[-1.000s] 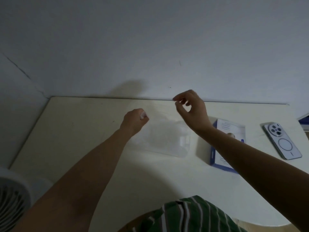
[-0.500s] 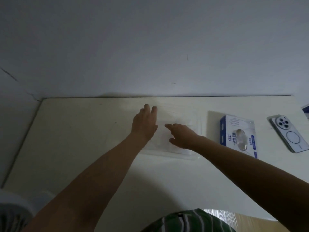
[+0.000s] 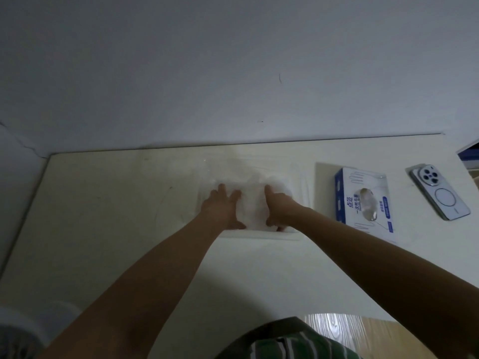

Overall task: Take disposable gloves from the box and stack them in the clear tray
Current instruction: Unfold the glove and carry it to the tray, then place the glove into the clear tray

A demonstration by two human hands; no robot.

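Note:
A clear tray (image 3: 300, 177) lies on the pale table near the back wall. Thin transparent gloves (image 3: 252, 203) lie flat inside it. My left hand (image 3: 223, 207) presses on the gloves' left part with straight fingers. My right hand (image 3: 278, 207) presses flat on their right part, with one finger stretched forward. The blue and white glove box (image 3: 347, 193) lies to the right of the tray, its oval opening facing up with a glove showing in it.
A phone (image 3: 439, 194) lies camera side up at the far right of the table (image 3: 103, 216). A blue object (image 3: 470, 152) pokes in at the right edge. A wall runs along the table's back edge. A pale rounded thing (image 3: 28, 322) sits at lower left.
One second ago both hands were raised above the tray holding a glove stretched between them. They came down into the tray and now press flat on the gloves.

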